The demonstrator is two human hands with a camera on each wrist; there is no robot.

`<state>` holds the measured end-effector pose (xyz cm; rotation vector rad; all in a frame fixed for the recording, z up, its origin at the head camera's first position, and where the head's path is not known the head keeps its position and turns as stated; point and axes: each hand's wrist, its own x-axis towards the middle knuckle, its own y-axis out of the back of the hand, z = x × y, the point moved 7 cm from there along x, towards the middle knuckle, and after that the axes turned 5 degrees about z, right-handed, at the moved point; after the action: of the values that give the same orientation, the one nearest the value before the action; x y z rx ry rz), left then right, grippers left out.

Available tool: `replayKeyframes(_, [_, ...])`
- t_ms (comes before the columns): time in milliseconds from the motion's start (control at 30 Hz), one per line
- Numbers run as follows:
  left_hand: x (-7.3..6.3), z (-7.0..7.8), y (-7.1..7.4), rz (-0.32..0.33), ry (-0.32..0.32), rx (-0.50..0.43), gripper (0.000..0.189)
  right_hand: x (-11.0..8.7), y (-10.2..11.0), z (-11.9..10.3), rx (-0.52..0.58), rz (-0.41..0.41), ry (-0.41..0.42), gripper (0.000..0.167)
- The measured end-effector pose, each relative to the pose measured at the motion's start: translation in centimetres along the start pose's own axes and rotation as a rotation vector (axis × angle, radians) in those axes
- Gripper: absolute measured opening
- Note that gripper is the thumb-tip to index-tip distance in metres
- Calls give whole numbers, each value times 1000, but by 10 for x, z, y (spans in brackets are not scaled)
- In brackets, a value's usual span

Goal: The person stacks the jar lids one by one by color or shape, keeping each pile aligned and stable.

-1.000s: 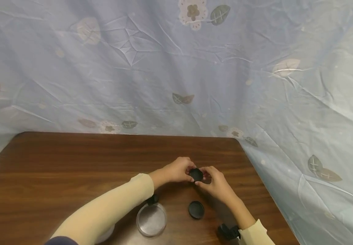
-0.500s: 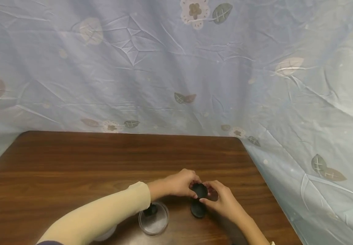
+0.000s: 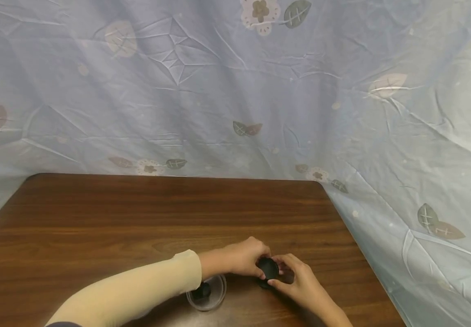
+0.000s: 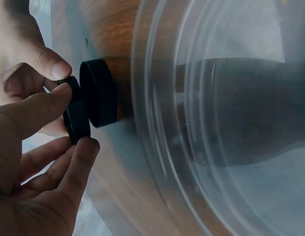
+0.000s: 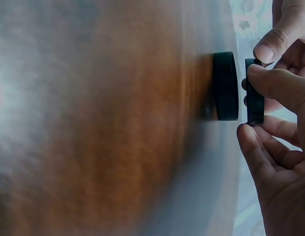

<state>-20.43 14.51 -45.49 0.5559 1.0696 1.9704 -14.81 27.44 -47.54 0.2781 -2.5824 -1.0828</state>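
Both hands hold one thin black round lid [image 3: 269, 269] by its edge. My left hand [image 3: 245, 257] pinches its left side, and my right hand [image 3: 300, 279] pinches the right side. Directly beneath it, on the table, stands a shallow black round container [image 4: 99, 93], mostly covered by the lid in the head view. From the right wrist, the lid [image 5: 255, 93] appears as a narrow disc, roughly parallel to the container [image 5: 225, 86] with a small gap between them.
A clear round plastic dish [image 3: 215, 300] sits left of the hands, partly under the left wrist and its black camera [image 3: 201, 291]. The brown wooden table [image 3: 137, 213] ends at a patterned cloth [image 3: 202, 91] behind and on the right.
Both hands have brought the black lid down the head view, toward the person, from beyond the black container to over it. The container and clear dish stay on the table.
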Motion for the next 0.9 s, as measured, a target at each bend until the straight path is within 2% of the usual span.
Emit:
replayKeyframes(200, [-2,3,-6,-10,3,40,40,-5,-5,1,9,-5,15,50])
replayKeyframes(467, [-4,6,-7,-9,12,59,40,-9,-7,3,22,6,11,50])
replayKeyframes(733, [-5,6,-11,-23,12,62,40,-11,-9,3,15,11,43,50])
replayKeyframes(900, [-5,5,-12,-29,16,66,41,-12,-12,6,15,6,23,52])
